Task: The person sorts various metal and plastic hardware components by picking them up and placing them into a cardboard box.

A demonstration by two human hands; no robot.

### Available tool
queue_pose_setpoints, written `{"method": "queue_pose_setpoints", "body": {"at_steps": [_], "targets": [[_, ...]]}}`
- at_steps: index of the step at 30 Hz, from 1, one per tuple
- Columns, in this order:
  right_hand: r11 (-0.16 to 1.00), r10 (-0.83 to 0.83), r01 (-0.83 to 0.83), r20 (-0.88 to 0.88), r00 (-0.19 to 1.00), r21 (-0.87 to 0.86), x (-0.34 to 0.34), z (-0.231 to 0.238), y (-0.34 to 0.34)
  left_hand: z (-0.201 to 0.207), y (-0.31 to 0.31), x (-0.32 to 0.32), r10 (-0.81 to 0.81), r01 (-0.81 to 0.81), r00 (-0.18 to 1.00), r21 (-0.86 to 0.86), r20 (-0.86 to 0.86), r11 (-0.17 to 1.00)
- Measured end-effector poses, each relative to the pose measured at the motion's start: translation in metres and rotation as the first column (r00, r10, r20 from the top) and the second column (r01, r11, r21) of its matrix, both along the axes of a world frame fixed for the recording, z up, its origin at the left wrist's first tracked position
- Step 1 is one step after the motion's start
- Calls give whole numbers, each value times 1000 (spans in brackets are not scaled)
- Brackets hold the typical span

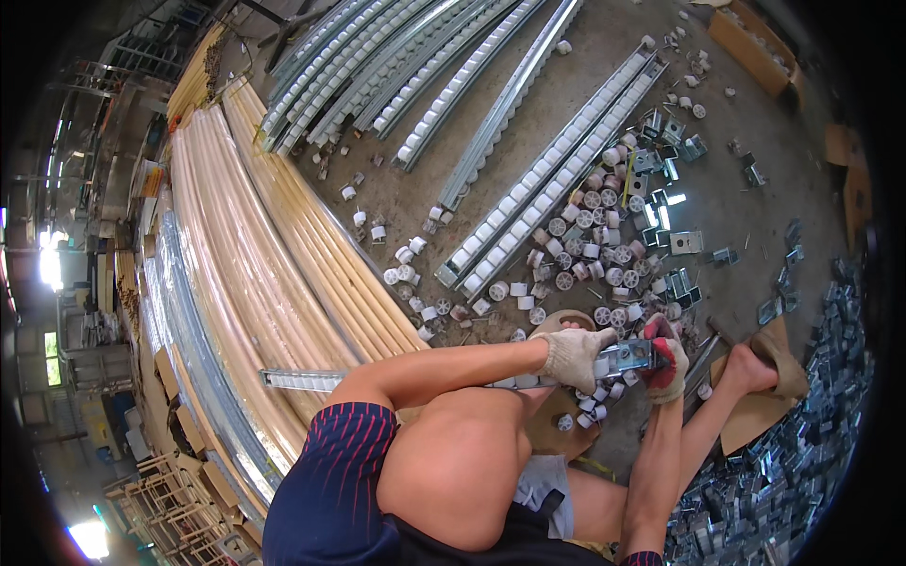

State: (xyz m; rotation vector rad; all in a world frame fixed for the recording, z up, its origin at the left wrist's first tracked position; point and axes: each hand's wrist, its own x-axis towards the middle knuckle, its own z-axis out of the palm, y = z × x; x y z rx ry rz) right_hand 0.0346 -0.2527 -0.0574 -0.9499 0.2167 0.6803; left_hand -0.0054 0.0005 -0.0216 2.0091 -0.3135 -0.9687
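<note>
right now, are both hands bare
No, the left hand and right hand both wear gloves, a pale one and a red-and-pale one.

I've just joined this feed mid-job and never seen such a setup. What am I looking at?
There's no machine: a person works by hand. The single picture comes from a fisheye camera on their head, looking down, so straight edges bend toward the rim.

The pale-gloved left hand grips a roller rail near its end; the right hand, gloved in red and white, holds a metal bracket there.

On the floor ahead lie loose white rollers and other rails. A bracket heap fills the lower right; long wrapped bundles lie left.
</note>
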Motion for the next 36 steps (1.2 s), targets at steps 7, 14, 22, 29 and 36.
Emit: {"method": "queue_pose_setpoints", "body": {"at_steps": [7, 14, 22, 29, 36], "targets": [[956, 183, -98, 301, 936, -278, 6, 16, 5, 15, -1, 0, 41, -42, 999, -47, -3, 998], [997, 57, -58, 10, 998, 51, -9, -7, -2, 16, -4, -12, 32, -35, 999, 105, 26, 994], [964, 219, -190, 145, 965, -186, 14, -2, -1, 11, -2, -8, -15, 10, 998, 79, 64, 997], [886, 433, -380, 178, 884, -265, 33, 27, 19, 10, 8, -14, 125, -126, 991, 11, 47, 992], [882, 377, -316, 120, 918, -350, 14, 38, 8, 14, 11, -11, 78, -79, 997, 16, 27, 997]]}}
